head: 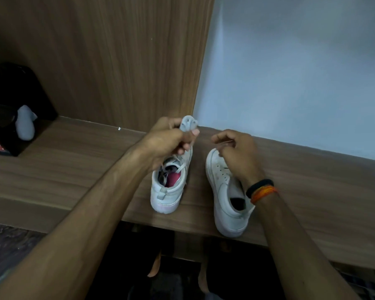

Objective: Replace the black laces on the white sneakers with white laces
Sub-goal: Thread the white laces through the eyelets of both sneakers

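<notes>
While both white sneakers stand on the wooden counter [78, 169] with their toes pointing away toward the back wall and their heels toward the front edge, the left sneaker [168, 187] has its toe end tipped upward, so its long axis rises from the heel resting on the counter. The left hand [171, 140] is curled around a bunched white lace [189, 124] just above that shoe's toe, and more lace trails down across its open mouth, where a pink insole shows. The right sneaker [225, 195] lies flat just beside it, apart from it, its long axis running front to back and leaning slightly left at the toe. The right hand [234, 152] hovers over its toe with fingers curled together; whether they pinch anything I cannot tell. A black box [11, 100] stands well apart at far left.
</notes>
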